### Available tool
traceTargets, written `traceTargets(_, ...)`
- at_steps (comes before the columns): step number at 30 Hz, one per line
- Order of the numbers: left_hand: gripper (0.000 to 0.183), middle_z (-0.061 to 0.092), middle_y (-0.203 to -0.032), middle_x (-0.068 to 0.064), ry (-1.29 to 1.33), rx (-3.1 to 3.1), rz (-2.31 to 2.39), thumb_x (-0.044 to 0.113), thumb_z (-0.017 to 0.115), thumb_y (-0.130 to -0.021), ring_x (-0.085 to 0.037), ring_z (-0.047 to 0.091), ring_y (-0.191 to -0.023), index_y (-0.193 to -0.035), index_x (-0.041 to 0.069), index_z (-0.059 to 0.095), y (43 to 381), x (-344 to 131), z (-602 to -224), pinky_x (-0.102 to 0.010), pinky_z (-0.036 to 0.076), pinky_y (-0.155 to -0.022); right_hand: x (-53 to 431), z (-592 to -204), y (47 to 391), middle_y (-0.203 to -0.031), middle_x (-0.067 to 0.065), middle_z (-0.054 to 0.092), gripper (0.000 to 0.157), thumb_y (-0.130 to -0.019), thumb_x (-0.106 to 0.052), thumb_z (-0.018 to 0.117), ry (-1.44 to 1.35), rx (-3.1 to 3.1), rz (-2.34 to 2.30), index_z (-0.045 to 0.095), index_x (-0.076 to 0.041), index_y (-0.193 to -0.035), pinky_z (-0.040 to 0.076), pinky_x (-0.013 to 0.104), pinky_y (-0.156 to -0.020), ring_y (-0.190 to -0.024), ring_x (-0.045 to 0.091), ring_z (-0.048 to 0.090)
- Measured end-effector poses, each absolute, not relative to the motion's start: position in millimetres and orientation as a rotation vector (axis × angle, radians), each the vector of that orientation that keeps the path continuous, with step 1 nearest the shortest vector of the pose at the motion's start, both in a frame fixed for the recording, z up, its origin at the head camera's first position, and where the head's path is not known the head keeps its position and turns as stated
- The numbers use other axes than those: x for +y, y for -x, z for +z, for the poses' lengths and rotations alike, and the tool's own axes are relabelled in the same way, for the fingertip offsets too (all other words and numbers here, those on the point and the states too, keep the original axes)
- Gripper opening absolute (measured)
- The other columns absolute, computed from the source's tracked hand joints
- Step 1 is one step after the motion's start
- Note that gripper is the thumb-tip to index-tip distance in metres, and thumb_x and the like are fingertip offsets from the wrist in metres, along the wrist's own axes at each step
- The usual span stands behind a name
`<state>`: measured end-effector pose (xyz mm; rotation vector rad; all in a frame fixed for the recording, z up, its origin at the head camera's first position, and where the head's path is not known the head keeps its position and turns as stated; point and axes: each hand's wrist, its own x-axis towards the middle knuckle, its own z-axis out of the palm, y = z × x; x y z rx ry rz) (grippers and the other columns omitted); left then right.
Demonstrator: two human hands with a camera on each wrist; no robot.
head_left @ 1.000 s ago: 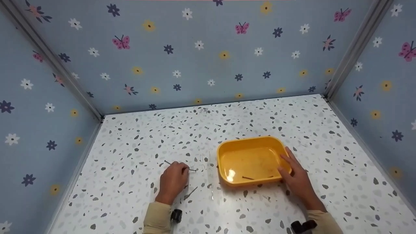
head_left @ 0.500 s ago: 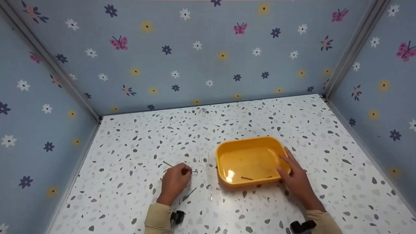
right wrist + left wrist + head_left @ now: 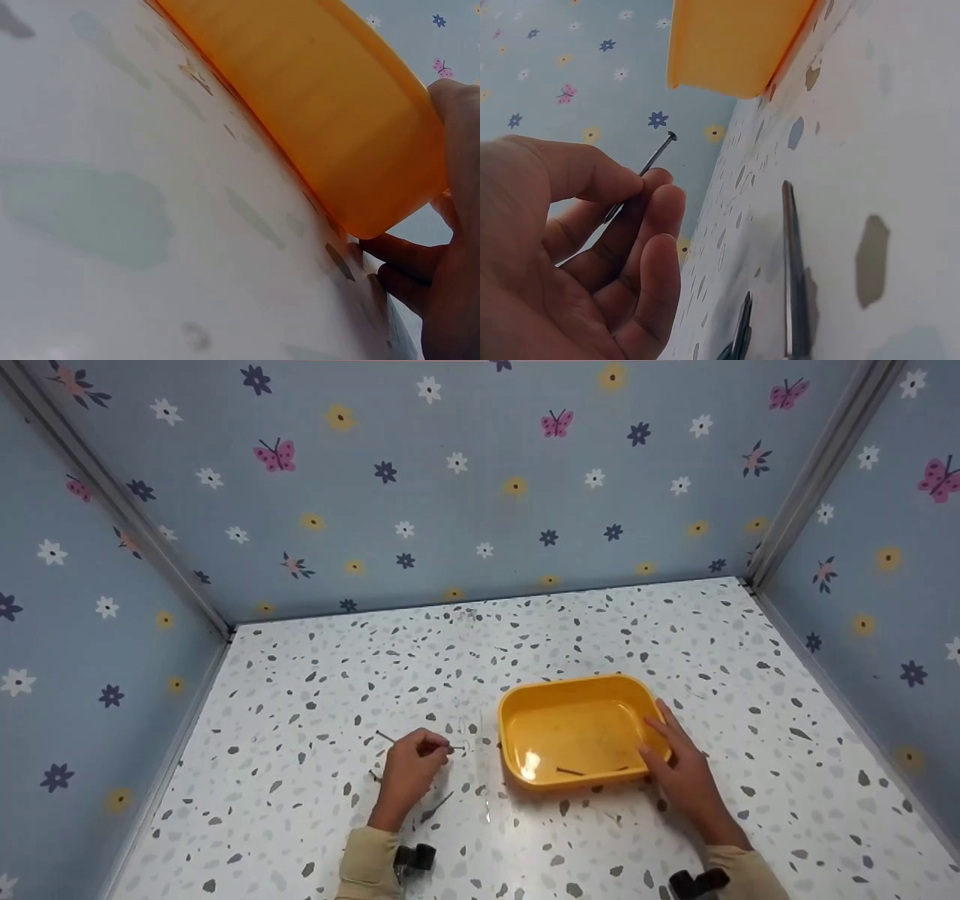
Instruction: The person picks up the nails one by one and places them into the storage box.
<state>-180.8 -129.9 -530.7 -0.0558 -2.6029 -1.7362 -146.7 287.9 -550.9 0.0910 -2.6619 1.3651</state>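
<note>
My left hand (image 3: 409,776) pinches a thin metal nail (image 3: 656,156) between thumb and fingertips, its flat head pointing out past them. In the left wrist view, more nails (image 3: 793,270) lie on the speckled table below the hand. Seen from the head, one loose nail (image 3: 439,806) lies beside the left wrist and another shaft (image 3: 385,736) shows just beyond the knuckles. My right hand (image 3: 686,780) grips the right end of a yellow plastic tray (image 3: 577,686), thumb over the rim and fingers along the outside. Inside the tray, a dark nail (image 3: 570,771) lies near the front wall.
The white speckled table (image 3: 360,675) is walled in by blue flowered panels (image 3: 480,480) at the back and both sides. A clear strip (image 3: 486,780) runs along the table between the left hand and the tray.
My left hand has shifted slightly right and lifted with the nail, uncovering a nail end at its left. The right hand and the tray stay in place.
</note>
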Motion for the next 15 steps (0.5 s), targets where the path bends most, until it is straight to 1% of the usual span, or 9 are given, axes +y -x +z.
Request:
traceTargets(2,0.008,0.072,-0.091,-0.003,0.052,-2.587,-1.765,0.007,0.067,-0.093,-0.017,0.067,-0.082,-0.099,0.003,0.071,180,-129,-530,-0.033,0.053,-0.073,288,-551,146,-0.165,-0.011,0.018,0.052,-0.103,-0.03,0.059,-0.098,-2.656,1.365,0.046,-0.015,-0.15,0.02,0.028,-0.117,-0.151,0.021,0.019)
traceTargets(6,0.01,0.072,-0.091,-0.004,0.046,-2.559,-1.81,0.007,0.066,-0.093,-0.018,0.067,-0.081,-0.1,0.0,0.071,181,-126,-528,-0.031,0.053,-0.072,288,-551,146,-0.165,-0.01,0.018,0.052,-0.102,-0.03,0.059,-0.106,-2.645,1.364,0.047,-0.014,-0.15,0.018,0.012,-0.111,-0.15,0.021,0.02)
traceTargets(8,0.011,0.071,-0.091,-0.004,0.047,-2.546,-1.837,0.006,0.066,-0.093,-0.019,0.067,-0.081,-0.1,-0.001,0.071,181,-123,-527,-0.03,0.053,-0.072,288,-551,146,-0.165,-0.009,0.019,0.052,-0.102,-0.03,0.059,-0.108,-2.643,1.363,0.047,-0.013,-0.149,0.017,0.008,-0.108,-0.15,0.021,0.02)
traceTargets(10,0.012,0.071,-0.091,-0.005,0.043,-2.534,-1.865,0.006,0.066,-0.092,-0.019,0.066,-0.081,-0.1,-0.001,0.07,182,-122,-526,-0.03,0.053,-0.072,288,-551,147,-0.165,-0.009,0.018,0.052,-0.102,-0.03,0.059,-0.11,-2.649,1.358,0.047,-0.012,-0.149,0.016,0.007,-0.107,-0.15,0.021,0.02)
traceTargets(15,0.014,0.071,-0.094,-0.007,0.021,-2.503,-1.941,0.006,0.066,-0.092,-0.021,0.066,-0.082,-0.103,-0.003,0.069,183,-118,-520,-0.031,0.052,-0.071,288,-552,147,-0.165,-0.01,0.018,0.051,-0.102,-0.03,0.059,-0.11,-2.648,1.355,0.047,-0.013,-0.149,0.017,0.009,-0.108,-0.15,0.02,0.02)
